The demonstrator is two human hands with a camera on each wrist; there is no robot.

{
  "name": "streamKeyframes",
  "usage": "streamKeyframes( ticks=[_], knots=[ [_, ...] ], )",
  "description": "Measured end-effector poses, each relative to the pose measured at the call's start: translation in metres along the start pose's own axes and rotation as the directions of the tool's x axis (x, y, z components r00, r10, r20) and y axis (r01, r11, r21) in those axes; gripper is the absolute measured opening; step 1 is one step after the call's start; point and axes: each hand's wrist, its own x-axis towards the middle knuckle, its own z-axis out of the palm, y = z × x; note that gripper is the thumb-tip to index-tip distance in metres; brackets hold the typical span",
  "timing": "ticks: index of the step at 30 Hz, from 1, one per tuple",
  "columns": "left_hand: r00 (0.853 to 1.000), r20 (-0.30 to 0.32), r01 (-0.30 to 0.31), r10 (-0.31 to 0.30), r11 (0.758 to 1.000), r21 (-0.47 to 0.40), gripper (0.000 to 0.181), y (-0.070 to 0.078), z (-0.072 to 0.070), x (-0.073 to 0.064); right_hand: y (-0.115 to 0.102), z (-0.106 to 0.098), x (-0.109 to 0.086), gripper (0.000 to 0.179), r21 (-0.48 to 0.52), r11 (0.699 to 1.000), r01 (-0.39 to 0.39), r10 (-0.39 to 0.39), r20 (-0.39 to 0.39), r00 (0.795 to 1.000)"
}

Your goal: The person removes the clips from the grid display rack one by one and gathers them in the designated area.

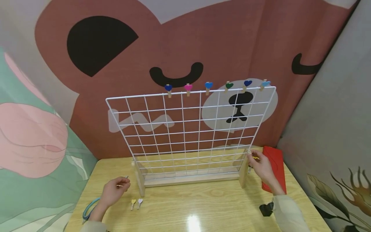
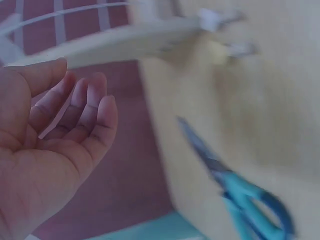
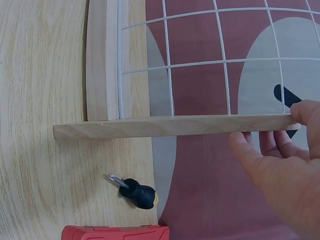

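Note:
A white wire grid [image 1: 191, 129] stands upright in a wooden stand [image 1: 191, 179]. My right hand [image 1: 262, 166] pinches the upper end of the stand's right wooden post [image 3: 170, 126], thumb on one face and fingertips on the other. Beside the left post [image 1: 139, 180] hovers my left hand [image 1: 114, 191], its fingers loosely bent and its palm empty in the left wrist view. Several small clothespins with coloured hearts, among them a pink one [image 1: 188, 88], are clipped along the grid's top wire. Two more, a yellow-heart clothespin [image 1: 133, 204] and a white-heart clothespin [image 1: 140, 203], lie near the left post.
Teal-handled scissors [image 2: 245, 200] lie on the table at the left, under the left forearm. A stubby black screwdriver [image 3: 140, 195] lies outside the right post, close to a red case [image 1: 273, 167]. Behind the table hangs a printed curtain [image 1: 226, 42].

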Motion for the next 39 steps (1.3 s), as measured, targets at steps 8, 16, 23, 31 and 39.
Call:
streamKeyframes(
  ticks=[8, 16, 23, 31, 39],
  knots=[
    [0.986, -0.020, -0.166, 0.165, 0.983, -0.074, 0.012, 0.062, -0.020, 0.009, 0.002, -0.002, 0.000, 0.047, -0.001, 1.000, -0.017, 0.017, 0.023, 1.000],
    [0.915, -0.064, -0.400, 0.399, 0.917, 0.006, 0.006, 0.126, -0.049, 0.019, 0.001, -0.002, 0.000, 0.048, 0.009, 1.000, -0.023, 0.023, 0.019, 1.000],
    [0.853, -0.104, -0.507, 0.512, 0.859, 0.075, 0.007, 0.182, -0.075, 0.027, 0.007, -0.001, 0.002, 0.052, 0.020, 0.999, -0.025, 0.025, 0.017, 1.000],
    [0.788, -0.035, -0.609, 0.614, 0.787, 0.096, 0.010, 0.230, -0.086, 0.040, 0.002, -0.001, -0.001, 0.047, 0.016, 0.999, -0.033, 0.033, 0.018, 0.999],
    [0.749, -0.086, -0.642, 0.657, 0.752, 0.148, 0.017, 0.272, -0.100, 0.050, 0.004, -0.001, 0.001, 0.047, 0.019, 1.000, -0.018, 0.018, 0.014, 1.000]
  ],
)
